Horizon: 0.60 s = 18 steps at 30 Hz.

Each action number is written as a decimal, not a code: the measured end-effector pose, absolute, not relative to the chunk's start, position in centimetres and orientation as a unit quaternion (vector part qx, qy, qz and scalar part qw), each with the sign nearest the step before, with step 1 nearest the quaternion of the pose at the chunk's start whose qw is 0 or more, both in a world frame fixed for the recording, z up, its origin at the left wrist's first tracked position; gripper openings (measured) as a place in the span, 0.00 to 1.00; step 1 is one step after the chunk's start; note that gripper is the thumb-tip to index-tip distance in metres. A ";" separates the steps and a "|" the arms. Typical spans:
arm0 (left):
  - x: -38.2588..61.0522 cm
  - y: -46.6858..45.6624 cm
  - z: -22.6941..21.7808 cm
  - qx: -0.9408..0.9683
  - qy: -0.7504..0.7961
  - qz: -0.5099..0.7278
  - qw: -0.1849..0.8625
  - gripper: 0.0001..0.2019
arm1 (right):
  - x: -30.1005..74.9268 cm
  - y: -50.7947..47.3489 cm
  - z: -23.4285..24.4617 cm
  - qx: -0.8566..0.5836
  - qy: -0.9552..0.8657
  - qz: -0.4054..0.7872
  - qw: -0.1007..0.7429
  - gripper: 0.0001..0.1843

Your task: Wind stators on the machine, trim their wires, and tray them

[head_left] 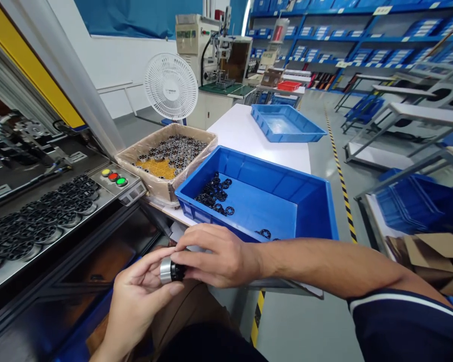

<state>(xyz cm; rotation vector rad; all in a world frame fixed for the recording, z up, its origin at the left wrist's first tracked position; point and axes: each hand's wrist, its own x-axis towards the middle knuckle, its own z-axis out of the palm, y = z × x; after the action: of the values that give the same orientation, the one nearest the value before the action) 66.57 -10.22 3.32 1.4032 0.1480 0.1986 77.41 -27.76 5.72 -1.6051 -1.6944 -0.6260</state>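
The left hand (134, 296) and the right hand (221, 256) together pinch one short silver-and-black cylinder (166, 270), near one deep blue plastic bin (266, 198) containing many black rings (213, 193). One brown cardboard box (156, 191) holds many silver-black round parts (183, 149).

A white wall (113, 68) stands behind the fan (171, 90). Right of the fan, blue shelving (400, 11) rises beyond grey floor (294, 327).

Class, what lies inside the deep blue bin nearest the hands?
Black round parts sit heaped toward its left end; some more show near the front wall. That wall and the right forearm cover the nearest floor, so anything there cannot be seen.
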 end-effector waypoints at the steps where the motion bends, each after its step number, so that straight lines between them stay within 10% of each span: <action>1: 66.6 -10.2 3.4 0.649 0.070 0.092 0.751 0.24 | 77.4 -27.8 5.7 -0.617 -0.657 -0.249 0.355 0.12; 18: 65.4 -11.0 3.2 0.637 0.061 0.054 0.766 0.24 | 76.5 -28.1 6.8 -0.622 -0.664 -0.288 0.299 0.16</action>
<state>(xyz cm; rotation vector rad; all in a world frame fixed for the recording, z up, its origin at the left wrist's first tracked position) 65.41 -11.02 3.17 1.3841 0.1316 0.1180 76.52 -28.10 6.83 -1.6533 -1.7630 -0.7642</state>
